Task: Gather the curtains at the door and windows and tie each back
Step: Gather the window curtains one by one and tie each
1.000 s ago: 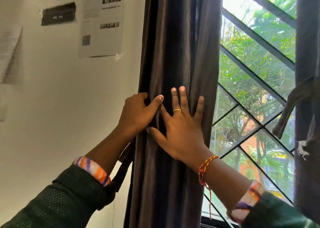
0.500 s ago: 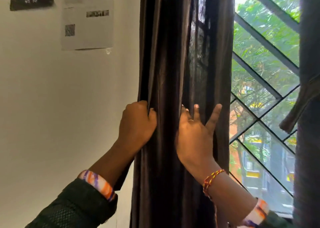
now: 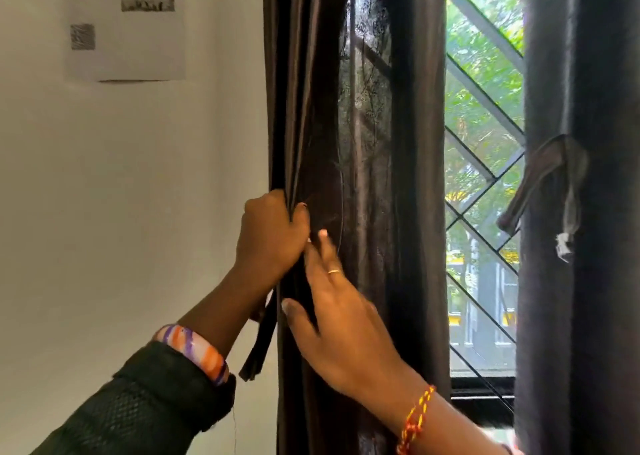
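Our left hand point(image 3: 273, 233) is clamped round the wall-side edge of the brown curtain point(image 3: 374, 212), fingers curled into the folds. Our right hand point(image 3: 341, 326) lies just beside it at 4 o'clock, fingers straight and pressing the cloth toward the left. So we reckon we're mid-gather on this panel, tie not started. A dark tie strap point(image 3: 258, 343) dangles at 6 o'clock under the left hand; next we'd probably bunch the rest, then bring that strap round. No surface in sight, just a white wall point(image 3: 121, 212) with a paper notice point(image 3: 126, 35) at 10 o'clock, the grilled window point(image 3: 485, 143) at 3 o'clock, and a second curtain point(image 3: 588, 281), apparently tied, far right.
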Demonstrator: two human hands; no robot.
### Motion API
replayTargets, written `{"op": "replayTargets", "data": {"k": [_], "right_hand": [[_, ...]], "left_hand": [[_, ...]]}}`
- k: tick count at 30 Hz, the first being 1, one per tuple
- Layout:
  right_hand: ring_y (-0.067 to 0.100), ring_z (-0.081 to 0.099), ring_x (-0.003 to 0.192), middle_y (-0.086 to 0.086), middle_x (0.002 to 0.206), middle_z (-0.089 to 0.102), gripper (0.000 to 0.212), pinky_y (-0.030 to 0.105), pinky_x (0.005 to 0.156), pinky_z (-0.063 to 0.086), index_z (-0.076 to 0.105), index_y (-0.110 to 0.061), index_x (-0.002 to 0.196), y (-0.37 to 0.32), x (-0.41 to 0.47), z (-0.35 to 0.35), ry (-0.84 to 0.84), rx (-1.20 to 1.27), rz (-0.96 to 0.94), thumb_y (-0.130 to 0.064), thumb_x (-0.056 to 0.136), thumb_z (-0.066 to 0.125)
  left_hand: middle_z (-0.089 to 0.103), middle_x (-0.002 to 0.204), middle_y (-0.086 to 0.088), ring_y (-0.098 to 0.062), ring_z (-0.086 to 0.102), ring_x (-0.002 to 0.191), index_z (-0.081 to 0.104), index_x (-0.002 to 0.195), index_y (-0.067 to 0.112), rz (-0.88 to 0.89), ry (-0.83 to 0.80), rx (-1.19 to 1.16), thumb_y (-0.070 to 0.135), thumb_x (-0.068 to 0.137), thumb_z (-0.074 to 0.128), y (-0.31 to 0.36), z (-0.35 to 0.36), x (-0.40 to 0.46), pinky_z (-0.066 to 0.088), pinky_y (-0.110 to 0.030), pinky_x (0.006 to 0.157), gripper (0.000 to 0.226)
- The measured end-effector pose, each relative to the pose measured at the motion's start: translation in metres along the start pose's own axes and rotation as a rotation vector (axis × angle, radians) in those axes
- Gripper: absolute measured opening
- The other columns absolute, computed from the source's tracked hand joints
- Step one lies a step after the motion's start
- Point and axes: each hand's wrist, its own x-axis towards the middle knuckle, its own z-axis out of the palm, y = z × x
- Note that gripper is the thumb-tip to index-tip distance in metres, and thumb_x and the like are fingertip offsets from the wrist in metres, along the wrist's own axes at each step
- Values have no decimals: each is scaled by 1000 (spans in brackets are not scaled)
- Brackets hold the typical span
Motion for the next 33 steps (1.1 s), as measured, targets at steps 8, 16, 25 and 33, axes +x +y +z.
{"op": "replayTargets", "data": {"k": [8,16,25,33], "right_hand": [[40,21,139,21,156,4,100,57,108,28,-12,-14,148,40,-1,-45,534,-190,473,-24,82,62],[34,63,100,14,155,21,104,43,80,53,-29,-30,141,12,-9,-24,127,-133,421,6,81,47],[35,56,114,14,156,-13,106,41,91,49,-44,-29,122,-26,-5,6,-13,30,334,-1,85,51],[38,58,105,18,147,30,99,37,83,48,-21,-30,145,-17,-9,26,-191,176,221,-14,75,47]], "left_hand": [[64,82,-19,-31,61,72,61,89,-4,21,-22,-23,17,91,49,0,-13,-5,54,-38,70,25],[52,62,1,-12,54,56,53,79,9,25,-131,-187,15,93,46,17,-12,-17,47,-20,54,17],[51,57,5,-7,54,52,53,73,11,77,-88,-273,45,94,34,18,-10,-22,43,-11,52,44],[66,100,-18,-31,66,89,33,140,12,48,-106,-120,20,92,51,10,-24,-26,53,-33,80,52]]}}
